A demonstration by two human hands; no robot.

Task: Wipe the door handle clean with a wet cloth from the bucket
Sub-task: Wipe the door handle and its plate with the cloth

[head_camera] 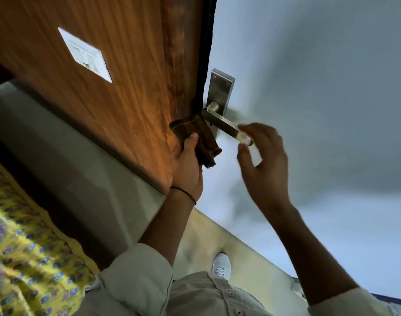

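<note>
Two hands work the handle [226,125]: left hand [187,165] pinches the soft, limp cloth [206,142] at the lever's seven o'clock; right hand [262,160], fingers spread, nears its tip. Rigid, likely slick metal; bunch the cloth around it.

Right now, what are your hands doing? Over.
Left hand gripping brown cloth at door edge. Right hand open, fingers around door handle tip. Nothing blocking.

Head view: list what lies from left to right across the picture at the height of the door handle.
Wooden panel → left hand holding the brown cloth → handle → right hand, open at the lever's tip → grey door face.
</note>
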